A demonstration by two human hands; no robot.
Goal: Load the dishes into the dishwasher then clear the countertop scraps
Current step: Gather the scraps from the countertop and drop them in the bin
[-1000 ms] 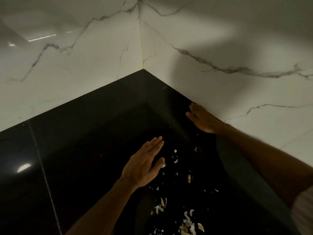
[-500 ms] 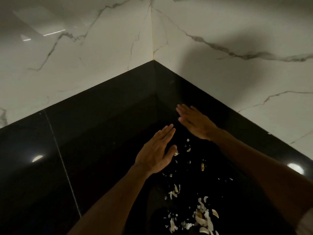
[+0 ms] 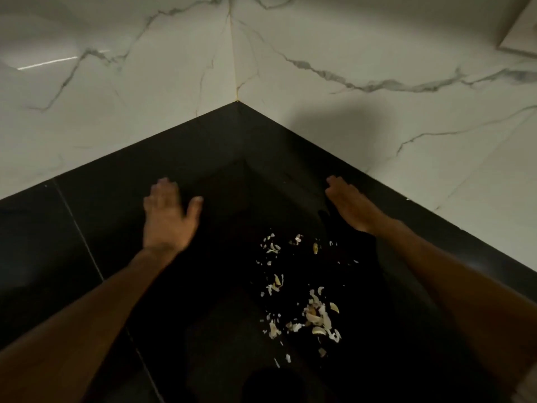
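Pale scraps [image 3: 312,314], small peels and flakes, lie scattered on the black countertop [image 3: 96,216] between my two forearms. The thickest heap is near the bottom centre, with looser bits [image 3: 279,247] farther back. My left hand [image 3: 168,215] is flat with straight fingers, blurred, to the left of the scraps and apart from them. My right hand [image 3: 348,203] is stretched out on its edge to the right, fingers straight, close to the black upstand. Neither hand holds anything.
White marble walls [image 3: 145,82] with grey veins meet in a corner behind the counter. A black upstand [image 3: 290,135] runs along both walls. A thin seam [image 3: 78,228] crosses the counter on the left. A pale edge shows at the top right [image 3: 520,30].
My hands have spread apart: the left swung away to the left, the right moved back toward the right upstand. More of the scrap heap has come into view as the camera tilted.
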